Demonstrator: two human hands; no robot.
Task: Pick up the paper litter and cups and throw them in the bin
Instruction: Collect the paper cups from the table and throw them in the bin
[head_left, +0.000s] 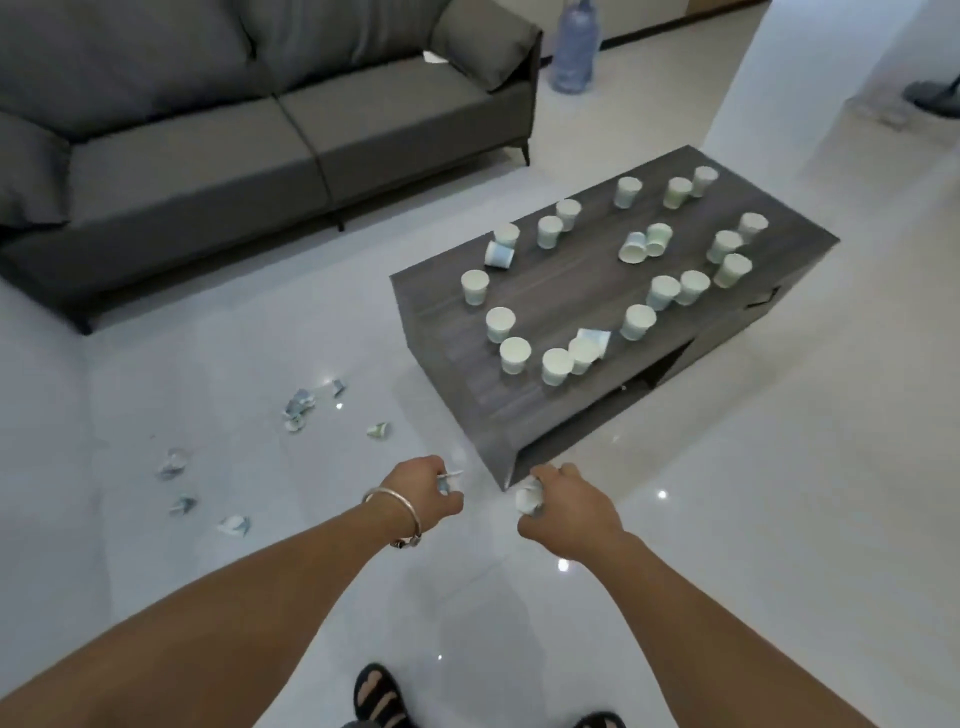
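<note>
I see both arms reaching forward and down beside the bench's (467, 415) near corner, left hand (423, 491) curled, its grip pinching a paper scrap (451, 480), right hand (569, 501) fisted around crumpled paper (529, 499); cups (556, 365) on the bench, no writing legible.

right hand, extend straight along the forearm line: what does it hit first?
Probably the near corner of the coffee table. The right hand, closed on crumpled paper, points up and left along the forearm, and that corner lies just beyond the knuckles. Depth is unclear from one view; it may pass above it.
</note>
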